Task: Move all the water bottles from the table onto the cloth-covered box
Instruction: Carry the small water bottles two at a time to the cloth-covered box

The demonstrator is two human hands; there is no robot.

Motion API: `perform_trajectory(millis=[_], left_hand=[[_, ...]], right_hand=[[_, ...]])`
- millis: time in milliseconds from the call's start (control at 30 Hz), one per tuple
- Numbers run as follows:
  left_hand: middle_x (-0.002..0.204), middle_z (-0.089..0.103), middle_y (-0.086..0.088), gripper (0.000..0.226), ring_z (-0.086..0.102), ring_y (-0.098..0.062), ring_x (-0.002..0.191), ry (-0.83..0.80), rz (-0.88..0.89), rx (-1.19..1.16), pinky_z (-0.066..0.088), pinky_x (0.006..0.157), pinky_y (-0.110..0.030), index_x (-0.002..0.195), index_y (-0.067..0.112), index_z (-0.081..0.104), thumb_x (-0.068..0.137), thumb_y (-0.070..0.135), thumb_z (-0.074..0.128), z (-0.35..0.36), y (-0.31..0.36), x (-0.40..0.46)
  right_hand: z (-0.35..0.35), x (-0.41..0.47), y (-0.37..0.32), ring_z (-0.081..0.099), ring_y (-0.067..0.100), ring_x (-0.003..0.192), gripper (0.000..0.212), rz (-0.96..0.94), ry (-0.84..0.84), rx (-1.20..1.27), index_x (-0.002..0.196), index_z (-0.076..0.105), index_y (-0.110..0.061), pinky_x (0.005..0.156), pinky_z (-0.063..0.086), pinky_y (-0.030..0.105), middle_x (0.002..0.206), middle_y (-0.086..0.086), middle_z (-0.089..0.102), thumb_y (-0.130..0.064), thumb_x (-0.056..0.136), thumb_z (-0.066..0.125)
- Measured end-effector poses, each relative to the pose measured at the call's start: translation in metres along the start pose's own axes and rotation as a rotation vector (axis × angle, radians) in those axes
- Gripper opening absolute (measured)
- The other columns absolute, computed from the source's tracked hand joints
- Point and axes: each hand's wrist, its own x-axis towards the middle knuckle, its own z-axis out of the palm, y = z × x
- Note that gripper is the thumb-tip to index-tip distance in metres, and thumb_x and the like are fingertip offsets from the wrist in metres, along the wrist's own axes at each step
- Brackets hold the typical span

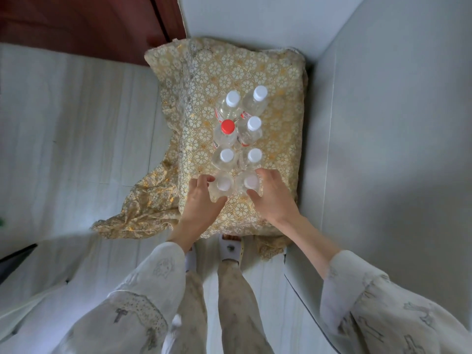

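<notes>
Several clear water bottles stand upright in two rows on the cloth-covered box point(275, 103), which wears a gold floral cloth. One bottle has a red cap point(227, 127); the others have white caps. My left hand point(203, 200) is wrapped around the nearest bottle of the left row point(224, 185). My right hand point(272, 194) is wrapped around the nearest bottle of the right row point(250, 182). Both of these bottles stand on the cloth near the box's front edge.
The box sits in a corner, with a pale wall point(396, 123) on its right and behind it. The cloth point(143, 208) spills onto the light floor at the left. My feet in sandals point(229, 249) stand at the box's front edge. A dark red door point(89, 24) is at the back left.
</notes>
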Motion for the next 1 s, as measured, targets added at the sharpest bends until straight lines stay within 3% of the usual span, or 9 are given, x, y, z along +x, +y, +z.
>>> perform_trajectory(millis=[100,233,433,667,867,1000], left_hand=[[0.121,0.044,-0.009,0.046,0.049,-0.021,0.104,0.010,-0.007,-0.045,0.042,0.087,-0.031,0.122,0.011,0.042,0.083,0.024,0.062,-0.023,0.005,-0.035],[0.106,0.054,-0.004,0.035,0.055,-0.018,0.093,0.066,-0.025,-0.168,0.043,0.079,-0.027,0.116,0.011,0.049,0.085,0.024,0.059,-0.066,0.007,-0.093],[0.098,0.059,-0.004,0.027,0.057,-0.016,0.087,0.320,-0.085,-0.312,0.043,0.077,-0.023,0.112,0.006,0.053,0.086,0.015,0.058,-0.135,-0.035,-0.210],[0.084,0.061,-0.009,0.022,0.055,-0.020,0.076,0.777,-0.204,-0.484,0.039,0.070,-0.016,0.104,0.000,0.058,0.083,0.006,0.060,-0.198,-0.132,-0.395],[0.086,0.060,0.003,0.017,0.058,-0.017,0.083,1.093,-0.325,-0.579,0.046,0.078,-0.029,0.103,0.014,0.058,0.086,0.016,0.057,-0.204,-0.244,-0.595],[0.081,0.058,0.009,0.011,0.058,-0.011,0.076,1.355,-0.466,-0.639,0.043,0.068,-0.019,0.097,0.021,0.058,0.086,0.018,0.058,-0.180,-0.311,-0.744]], right_hand=[[-0.020,-0.022,-0.026,0.052,0.029,0.110,0.043,-0.022,-0.019,0.002,0.126,0.041,-0.011,0.089,0.044,0.037,0.126,0.014,0.046,-0.026,0.088,0.055],[-0.040,-0.061,-0.080,0.055,0.026,0.106,0.038,-0.134,-0.076,0.005,0.123,0.044,-0.011,0.083,0.043,0.030,0.121,0.013,0.052,-0.027,0.089,0.052],[-0.025,-0.134,-0.186,0.056,0.018,0.103,0.037,-0.382,-0.211,-0.024,0.123,0.044,-0.012,0.082,0.042,0.023,0.118,0.009,0.057,-0.027,0.090,0.050],[0.063,-0.276,-0.327,0.058,0.026,0.101,0.036,-0.778,-0.371,-0.115,0.120,0.049,-0.010,0.091,0.044,0.038,0.108,0.010,0.063,-0.024,0.087,0.055],[0.167,-0.464,-0.403,0.058,0.023,0.100,0.033,-1.108,-0.571,-0.196,0.118,0.051,-0.014,0.086,0.041,0.030,0.106,0.007,0.063,-0.025,0.087,0.056],[0.242,-0.605,-0.435,0.059,0.020,0.097,0.030,-1.326,-0.768,-0.238,0.115,0.053,-0.013,0.078,0.034,0.018,0.103,0.006,0.064,-0.023,0.087,0.055]])
